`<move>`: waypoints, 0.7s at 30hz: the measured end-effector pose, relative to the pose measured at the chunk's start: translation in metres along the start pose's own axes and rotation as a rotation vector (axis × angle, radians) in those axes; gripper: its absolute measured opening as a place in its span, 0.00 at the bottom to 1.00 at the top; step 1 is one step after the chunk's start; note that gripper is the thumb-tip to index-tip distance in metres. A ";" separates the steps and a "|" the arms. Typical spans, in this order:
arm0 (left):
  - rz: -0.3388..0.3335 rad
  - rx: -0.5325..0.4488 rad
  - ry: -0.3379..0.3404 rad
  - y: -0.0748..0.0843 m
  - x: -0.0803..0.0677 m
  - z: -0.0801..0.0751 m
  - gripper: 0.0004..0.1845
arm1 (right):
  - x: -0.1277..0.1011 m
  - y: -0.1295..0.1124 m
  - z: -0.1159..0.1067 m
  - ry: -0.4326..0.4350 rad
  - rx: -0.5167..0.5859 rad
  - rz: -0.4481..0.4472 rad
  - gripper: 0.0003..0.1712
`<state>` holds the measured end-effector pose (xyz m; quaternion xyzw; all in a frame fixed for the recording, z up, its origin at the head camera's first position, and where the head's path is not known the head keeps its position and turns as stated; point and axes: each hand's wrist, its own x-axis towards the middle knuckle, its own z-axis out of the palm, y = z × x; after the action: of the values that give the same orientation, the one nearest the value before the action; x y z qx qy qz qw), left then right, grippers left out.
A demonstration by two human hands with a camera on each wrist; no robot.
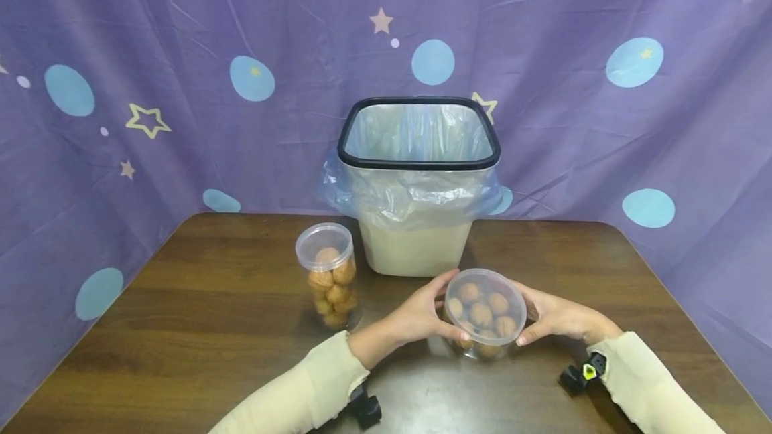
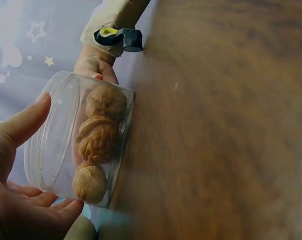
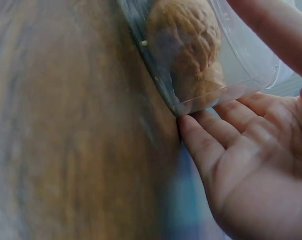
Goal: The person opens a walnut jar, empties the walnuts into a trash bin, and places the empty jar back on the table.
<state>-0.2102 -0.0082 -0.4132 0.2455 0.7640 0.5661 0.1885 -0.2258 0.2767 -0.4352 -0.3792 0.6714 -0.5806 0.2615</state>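
Observation:
A short, wide clear plastic jar [image 1: 484, 340] with a translucent lid [image 1: 503, 292] stands near the middle of the table, with walnuts [image 2: 97, 140] inside. My left hand [image 1: 417, 313] grips it from the left, the thumb at the lid's rim and the fingers round the side. From the right, my right hand [image 1: 559, 317] holds the opposite side between thumb and fingers. In the right wrist view, the fingertips [image 3: 193, 131] are at the jar's bottom edge, and a large walnut [image 3: 185, 40] shows through the wall.
A tall clear lidded jar [image 1: 326, 266] of walnuts stands to the left. Behind it, a cream bin [image 1: 416, 246] with a black rim and a bluish plastic liner [image 1: 398, 196] sits on the brown wooden table [image 1: 181, 327]. A purple curtain [image 1: 301, 19] hangs behind.

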 end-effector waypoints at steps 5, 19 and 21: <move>0.000 -0.002 0.018 0.000 0.001 0.002 0.58 | 0.001 0.002 -0.001 0.010 -0.004 -0.001 0.58; 0.019 -0.043 0.054 0.006 -0.005 0.000 0.56 | 0.003 0.000 -0.001 0.046 0.029 -0.005 0.55; 0.027 -0.053 0.056 0.008 -0.006 -0.001 0.55 | 0.004 0.000 0.000 0.045 0.030 -0.014 0.54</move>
<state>-0.2049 -0.0108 -0.4054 0.2348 0.7504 0.5952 0.1660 -0.2278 0.2738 -0.4347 -0.3670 0.6656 -0.6007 0.2479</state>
